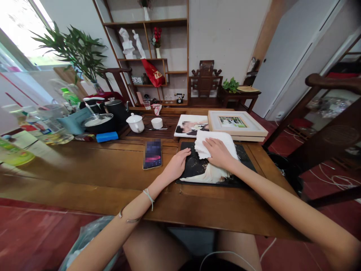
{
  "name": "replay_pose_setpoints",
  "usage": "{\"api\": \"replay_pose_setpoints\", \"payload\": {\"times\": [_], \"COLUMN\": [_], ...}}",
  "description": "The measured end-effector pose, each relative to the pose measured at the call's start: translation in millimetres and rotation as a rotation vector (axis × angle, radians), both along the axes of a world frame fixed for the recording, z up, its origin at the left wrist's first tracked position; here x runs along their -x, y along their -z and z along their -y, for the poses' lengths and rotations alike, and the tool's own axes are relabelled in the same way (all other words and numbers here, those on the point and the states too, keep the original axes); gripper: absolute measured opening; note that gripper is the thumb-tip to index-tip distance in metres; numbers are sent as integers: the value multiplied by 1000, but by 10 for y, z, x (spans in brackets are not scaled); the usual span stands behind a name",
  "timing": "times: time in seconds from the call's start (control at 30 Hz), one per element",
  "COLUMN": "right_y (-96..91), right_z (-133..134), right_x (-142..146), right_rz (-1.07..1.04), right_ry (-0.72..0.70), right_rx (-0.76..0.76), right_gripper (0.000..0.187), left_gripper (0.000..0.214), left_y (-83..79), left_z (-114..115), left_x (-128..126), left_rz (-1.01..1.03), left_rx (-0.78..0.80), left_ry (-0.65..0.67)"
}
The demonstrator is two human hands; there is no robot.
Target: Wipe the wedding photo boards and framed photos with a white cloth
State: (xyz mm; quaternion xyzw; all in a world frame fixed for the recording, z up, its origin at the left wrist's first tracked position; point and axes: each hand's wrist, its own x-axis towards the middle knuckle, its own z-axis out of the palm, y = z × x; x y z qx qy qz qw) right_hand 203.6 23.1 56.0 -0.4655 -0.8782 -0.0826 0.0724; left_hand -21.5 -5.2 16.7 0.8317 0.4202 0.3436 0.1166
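Note:
A dark photo print [197, 169] lies flat on the wooden table [98, 169] in front of me. My right hand [218, 152] presses a folded white cloth [216, 141] onto the print's upper part, fingers bent over the cloth. My left hand [176, 165] rests on the print's left edge with its fingers laid flat, holding it down. A smartphone [152, 154] lies just left of that hand.
Behind the print lie a second photo print [190, 126] and stacked white picture frames [237, 124]. A tea tray with a white teapot [135, 123] and cup [156, 123] sits mid-table; pots, bottles and a plant crowd the left. A wooden chair [332, 124] stands at right.

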Motion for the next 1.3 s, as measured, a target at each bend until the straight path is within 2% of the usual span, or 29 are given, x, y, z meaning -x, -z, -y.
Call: {"api": "replay_pose_setpoints", "payload": {"times": [0.13,0.27,0.37,0.6,0.73,0.87,1.13,1.3], "right_y": [-22,-49,-58,-22,1,-25,-49,-38], "right_z": [-37,105,365,1225,1470,1328,510,172], "right_x": [38,51,51,32,34,45,196,296], "right_rz": [8,14,17,55,64,62,37,26], "right_ry": [18,20,-1,-92,-130,-149,-31,20], "right_rx": [-17,-3,19,32,13,48,7,-37], "right_gripper": [60,62,67,78,86,85,71,63], "left_gripper": [37,36,37,39,39,40,41,40], "left_y": [-14,-16,-16,-37,-42,-43,-83,-94], "left_z": [8,14,16,25,28,29,36,33], "left_x": [-4,-9,-11,-19,-26,-28,-33,-30], "left_rz": [-2,15,4,-42,-39,-51,-33,-5], "left_rx": [11,14,8,9,14,22,25,9], "left_ry": [3,1,-5,-21,-23,-26,-4,21]}}
